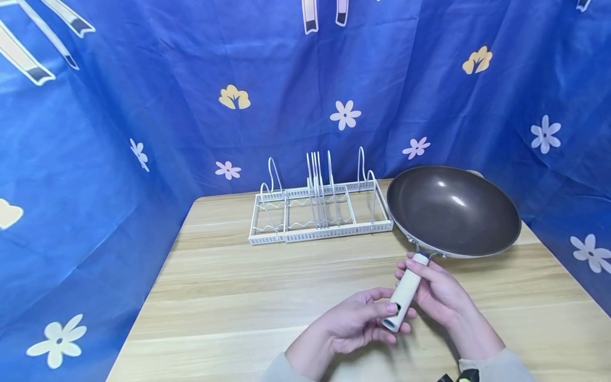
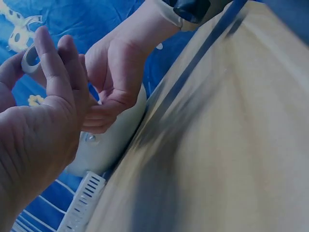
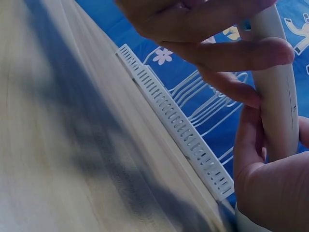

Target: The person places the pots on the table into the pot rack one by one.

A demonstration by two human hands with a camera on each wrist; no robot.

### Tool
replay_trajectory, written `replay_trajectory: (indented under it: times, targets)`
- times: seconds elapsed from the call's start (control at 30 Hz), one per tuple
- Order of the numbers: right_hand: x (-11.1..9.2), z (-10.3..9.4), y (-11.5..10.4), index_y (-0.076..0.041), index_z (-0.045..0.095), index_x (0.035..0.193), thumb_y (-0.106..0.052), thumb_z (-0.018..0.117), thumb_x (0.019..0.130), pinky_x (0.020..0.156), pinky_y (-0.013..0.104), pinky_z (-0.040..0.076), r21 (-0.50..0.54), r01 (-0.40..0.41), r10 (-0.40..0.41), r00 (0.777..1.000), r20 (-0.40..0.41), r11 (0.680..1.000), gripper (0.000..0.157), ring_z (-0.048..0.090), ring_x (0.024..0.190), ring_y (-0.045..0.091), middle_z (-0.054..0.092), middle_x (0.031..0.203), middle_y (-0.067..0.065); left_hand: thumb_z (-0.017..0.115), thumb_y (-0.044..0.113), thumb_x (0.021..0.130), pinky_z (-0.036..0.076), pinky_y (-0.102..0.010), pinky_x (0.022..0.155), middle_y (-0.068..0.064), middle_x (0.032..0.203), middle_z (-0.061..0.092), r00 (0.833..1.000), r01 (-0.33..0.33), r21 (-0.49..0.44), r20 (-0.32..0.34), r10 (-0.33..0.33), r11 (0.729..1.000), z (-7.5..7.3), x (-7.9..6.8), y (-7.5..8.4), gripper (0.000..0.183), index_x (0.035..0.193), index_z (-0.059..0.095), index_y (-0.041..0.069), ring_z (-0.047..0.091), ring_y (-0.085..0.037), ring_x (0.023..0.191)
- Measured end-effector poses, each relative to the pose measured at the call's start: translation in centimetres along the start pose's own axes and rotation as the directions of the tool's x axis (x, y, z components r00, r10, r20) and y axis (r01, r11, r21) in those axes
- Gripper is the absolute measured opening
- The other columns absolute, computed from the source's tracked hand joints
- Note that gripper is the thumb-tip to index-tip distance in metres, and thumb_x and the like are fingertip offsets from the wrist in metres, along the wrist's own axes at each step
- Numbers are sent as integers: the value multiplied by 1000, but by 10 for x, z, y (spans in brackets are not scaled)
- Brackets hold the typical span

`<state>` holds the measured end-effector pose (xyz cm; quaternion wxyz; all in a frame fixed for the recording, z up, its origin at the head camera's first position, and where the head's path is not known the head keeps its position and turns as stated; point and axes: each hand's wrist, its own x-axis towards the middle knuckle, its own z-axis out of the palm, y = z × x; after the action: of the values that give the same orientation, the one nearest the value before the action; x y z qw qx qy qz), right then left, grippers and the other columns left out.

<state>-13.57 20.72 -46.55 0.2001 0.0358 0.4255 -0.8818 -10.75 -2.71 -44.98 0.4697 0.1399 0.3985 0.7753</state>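
A wok [image 1: 453,212] with a dark inside and a pale outside is on the right in the head view, its cream handle [image 1: 406,292] pointing toward me. My right hand [image 1: 444,302] grips the handle close to the pan, thumb on top. At the handle's free end, by the hanging hole, my left hand [image 1: 353,321] pinches it between the thumb above and fingers beneath. The right wrist view shows the left fingers [image 3: 251,55] lying across the handle [image 3: 277,96]. Part of the wok's pale outside [image 2: 104,152] appears past both hands in the left wrist view.
Left of the wok, a white wire pan rack [image 1: 320,233] with upright dividers stands at the back of the wooden table [image 1: 229,297]. Its right end is close to the wok's rim. Blue patterned cloth [image 1: 286,106] hangs behind and along both sides.
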Motion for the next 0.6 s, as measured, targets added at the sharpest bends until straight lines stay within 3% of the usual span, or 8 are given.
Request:
replay_trajectory:
  times: [0.1, 0.17, 0.27, 0.33, 0.4, 0.47, 0.6]
  targets:
    - [2, -1, -1, -21, 50, 128, -11, 51, 114, 99, 27, 60, 38, 0, -2, 999, 51, 999, 17, 69, 102, 12, 73, 109, -4, 59, 3, 107, 67, -19, 82, -3, 121, 79, 999, 22, 50, -27, -21, 998, 1, 2, 9, 44, 150, 47, 4, 80, -10, 98]
    - [3, -2, -2, -22, 51, 126, -11, 49, 115, 99, 27, 61, 65, 0, -5, 996, 86, 998, 16, 69, 102, 12, 73, 109, -3, 58, -1, 106, 68, -20, 82, -17, 129, 77, 998, 48, 89, -49, -44, 995, 3, 3, 15, 46, 150, 45, 3, 80, -11, 96]
    - [3, -5, -1, -22, 54, 122, -9, 45, 115, 98, 27, 61, 103, -4, -9, 991, 131, 995, 17, 70, 101, 13, 73, 109, -2, 59, -5, 105, 68, -22, 82, -39, 144, 62, 994, 88, 148, -78, -77, 985, 7, 5, 22, 46, 147, 44, 4, 80, -12, 93]
    - [3, -6, 0, -22, 54, 121, -9, 43, 116, 99, 26, 61, 124, -10, -9, 988, 155, 992, 18, 70, 102, 14, 73, 109, -1, 60, -6, 104, 69, -24, 81, -44, 151, 52, 991, 105, 179, -97, -89, 978, 10, 7, 24, 43, 143, 44, 5, 79, -12, 91]
    - [2, -7, 1, -21, 55, 120, -9, 42, 116, 98, 26, 61, 144, -16, -10, 985, 172, 989, 18, 70, 102, 15, 73, 109, 0, 61, -6, 103, 69, -26, 81, -45, 150, 53, 989, 111, 200, -114, -90, 974, 12, 8, 25, 42, 140, 45, 6, 78, -13, 89]
    - [3, -7, 2, -20, 55, 120, -9, 41, 116, 98, 27, 62, 160, -16, -14, 983, 181, 987, 18, 70, 101, 16, 72, 109, 1, 63, -6, 102, 70, -29, 83, -40, 139, 65, 988, 111, 211, -131, -85, 971, 13, 9, 25, 41, 137, 45, 7, 78, -14, 87]
    - [3, -8, 3, -20, 54, 123, -9, 41, 117, 99, 30, 62, 193, -13, -25, 981, 192, 981, 18, 70, 101, 17, 72, 109, 2, 63, -8, 101, 70, -29, 84, -12, 110, 80, 988, 113, 216, -130, -86, 970, 14, 11, 26, 40, 133, 46, 8, 77, -14, 86]
